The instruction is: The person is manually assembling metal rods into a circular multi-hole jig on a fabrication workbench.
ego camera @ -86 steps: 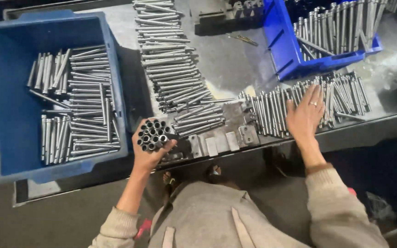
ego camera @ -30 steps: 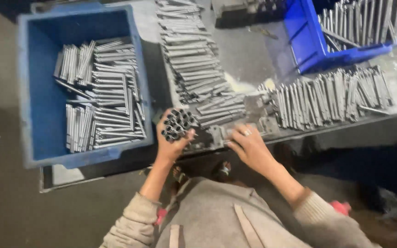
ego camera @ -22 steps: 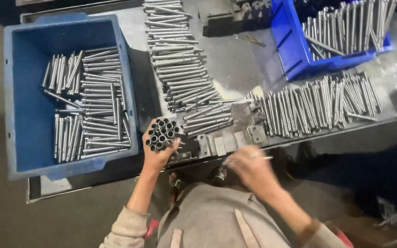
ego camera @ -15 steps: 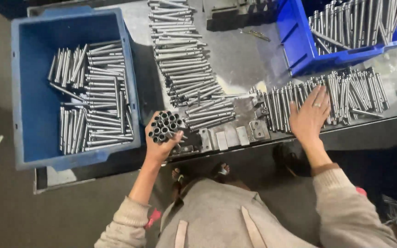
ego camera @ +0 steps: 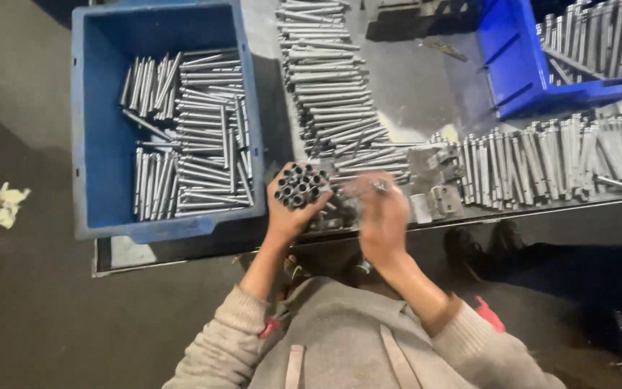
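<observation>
1. A large blue bin (ego camera: 95,144) sits at the far left, with short metal tubes (ego camera: 196,137) stacked inside it, most lying crosswise.
2. Just right of the bin's near corner, the left hand (ego camera: 289,212) is wrapped tightly around a bundle of tubes (ego camera: 298,185). The bundle stands on end, so its long axis points up at the camera and the open tube mouths show.
3. Immediately right of the bundle, the right hand (ego camera: 381,216) is motion-blurred. It seems to pinch one small tube (ego camera: 379,186) at the fingertips, though the grip is hard to make out. It is the nearer hand to the loose stock.
4. Behind both hands a column of tubes (ego camera: 329,79) runs away along the bench.
5. Further right, a row of tubes (ego camera: 548,162) lies lengthwise, with a second blue bin (ego camera: 520,79) beyond it.
</observation>
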